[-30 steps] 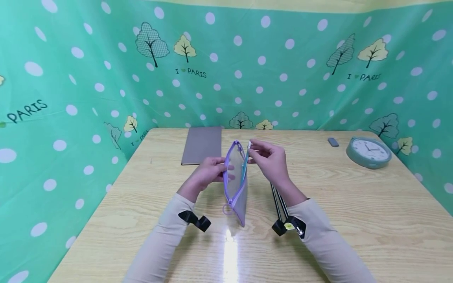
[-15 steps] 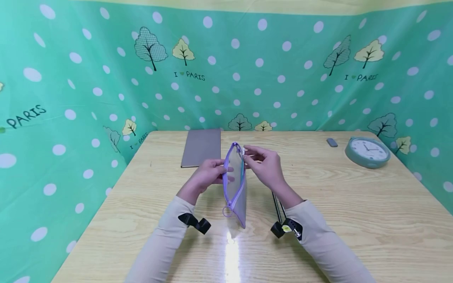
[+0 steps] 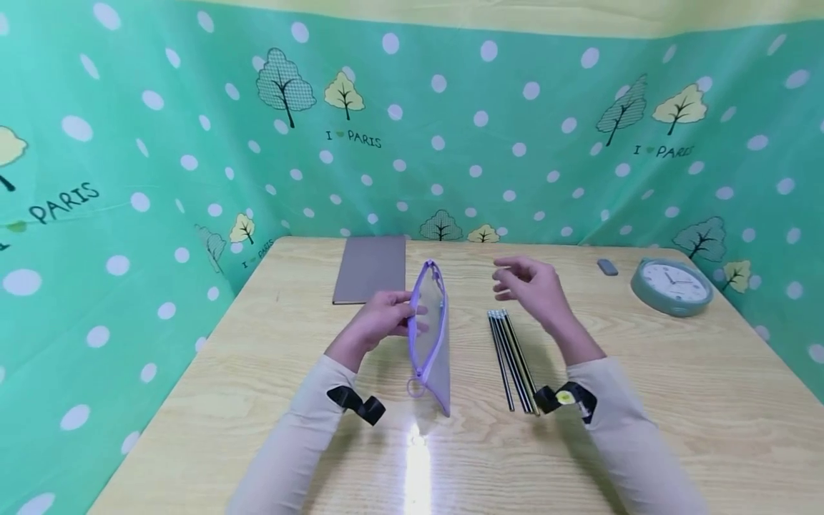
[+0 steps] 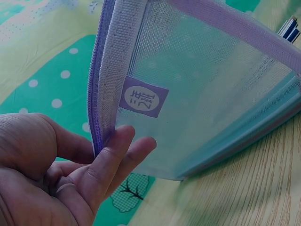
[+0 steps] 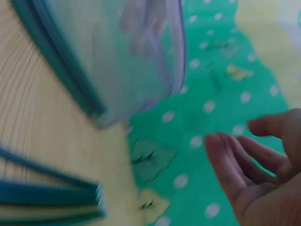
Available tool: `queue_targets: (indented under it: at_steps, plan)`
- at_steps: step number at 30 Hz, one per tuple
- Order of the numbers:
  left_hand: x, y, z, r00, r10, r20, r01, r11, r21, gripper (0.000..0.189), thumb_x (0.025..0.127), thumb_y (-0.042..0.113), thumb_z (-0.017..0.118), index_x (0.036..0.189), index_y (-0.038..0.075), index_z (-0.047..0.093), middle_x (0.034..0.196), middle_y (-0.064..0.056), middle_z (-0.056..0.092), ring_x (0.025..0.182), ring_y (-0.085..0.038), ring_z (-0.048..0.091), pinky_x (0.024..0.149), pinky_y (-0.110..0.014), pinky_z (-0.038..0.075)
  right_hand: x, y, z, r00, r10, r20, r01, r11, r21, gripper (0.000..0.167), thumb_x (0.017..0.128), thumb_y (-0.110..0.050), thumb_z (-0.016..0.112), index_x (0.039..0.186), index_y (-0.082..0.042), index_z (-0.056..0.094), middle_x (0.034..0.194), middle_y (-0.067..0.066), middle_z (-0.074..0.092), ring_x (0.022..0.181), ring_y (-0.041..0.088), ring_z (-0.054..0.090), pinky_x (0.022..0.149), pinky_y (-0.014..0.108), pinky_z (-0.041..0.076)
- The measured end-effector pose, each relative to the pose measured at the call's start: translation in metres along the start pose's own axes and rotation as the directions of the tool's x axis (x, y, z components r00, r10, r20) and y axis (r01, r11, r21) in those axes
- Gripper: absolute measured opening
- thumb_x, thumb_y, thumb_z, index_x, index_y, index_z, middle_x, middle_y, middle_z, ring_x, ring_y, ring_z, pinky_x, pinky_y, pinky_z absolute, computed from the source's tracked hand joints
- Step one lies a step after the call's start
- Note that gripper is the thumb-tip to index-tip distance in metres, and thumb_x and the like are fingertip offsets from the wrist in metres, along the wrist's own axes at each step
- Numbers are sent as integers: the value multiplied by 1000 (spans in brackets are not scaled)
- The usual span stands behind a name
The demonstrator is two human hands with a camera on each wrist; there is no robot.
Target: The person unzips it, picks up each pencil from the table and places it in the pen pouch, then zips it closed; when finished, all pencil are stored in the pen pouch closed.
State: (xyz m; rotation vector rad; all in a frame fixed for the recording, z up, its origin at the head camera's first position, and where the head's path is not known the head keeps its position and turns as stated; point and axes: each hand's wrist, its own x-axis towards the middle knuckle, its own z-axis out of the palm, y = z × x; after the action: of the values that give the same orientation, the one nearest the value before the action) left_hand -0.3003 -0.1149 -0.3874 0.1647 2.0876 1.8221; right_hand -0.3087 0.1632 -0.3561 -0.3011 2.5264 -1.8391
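A see-through mesh pencil case [image 3: 438,372] with a purple zipper stands on edge at the middle of the table, its mouth spread apart. My left hand [image 3: 378,320] pinches the zipper edge between thumb and fingers, with two fingertips [image 4: 148,145] against the mesh in the left wrist view. Teal pencils [image 4: 235,134] lie along the bottom inside the case. To the right, my right hand [image 3: 536,290] hovers beyond the far ends of several dark striped pencils [image 3: 511,361] on the table. Its fingers are loosely bent, with nothing between them and the thumb.
A grey notebook [image 3: 370,268] lies at the back left. Toward the back right are a small grey-blue oblong [image 3: 607,267] and a round teal-rimmed clock [image 3: 672,286]. A green dotted curtain [image 3: 476,157] hangs behind the wooden table [image 3: 618,343].
My right hand has let go of a teal pencil, which went down into the case, and has moved right. The pencils on the table show fully now. My left hand keeps its hold.
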Motion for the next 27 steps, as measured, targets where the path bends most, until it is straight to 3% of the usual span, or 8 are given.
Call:
queue_targets:
  at_steps: [2,5,7,10,17,27]
  plan:
    - [1,2,0,1000,4,0,-4,1000,8,42,105,-1,46,145,-14,47,134,-32,62,104,-37,74,85,-35,65,8,13,-15,986,98,134,-89,994,-70,44,104,-7,58,142,12,51,125,35,63,95,22,73,86,33,65]
    - [1,3,0,1000,1,-12,0,1000,16,41,105,-1,47,144,-13,49,130,-30,65,103,-37,75,85,-36,65,21,35,-31,934,234,270,-179,960,-214,48,101,-3,58,144,18,45,119,35,65,95,28,73,85,37,66]
    - [1,2,-1,1000,-10,-15,10,1000,15,40,104,-1,48,142,-13,51,127,-29,67,103,-37,75,85,-36,65,27,46,-36,909,300,291,-214,932,-292,50,99,0,60,142,19,45,108,32,69,89,26,74,82,38,66]
    - [1,0,0,1000,-17,-16,17,1000,10,39,104,-1,48,142,-13,52,127,-28,67,103,-36,75,85,-36,65,33,55,-37,893,348,286,-235,901,-364,50,96,3,62,140,21,46,96,27,72,78,21,74,77,38,67]
    - [0,-1,0,1000,8,-4,-8,1000,6,41,105,-1,46,144,-15,48,132,-30,64,104,-36,75,85,-35,65,40,60,-24,898,375,229,-233,848,-475,46,91,5,65,135,16,56,97,25,74,70,19,73,69,34,67]
    - [2,-2,-1,1000,7,2,-7,1000,10,41,105,-1,45,144,-15,47,132,-31,64,105,-37,74,88,-37,65,46,67,-10,903,385,190,-239,818,-523,28,91,7,67,119,13,67,102,25,73,72,19,74,66,31,67]
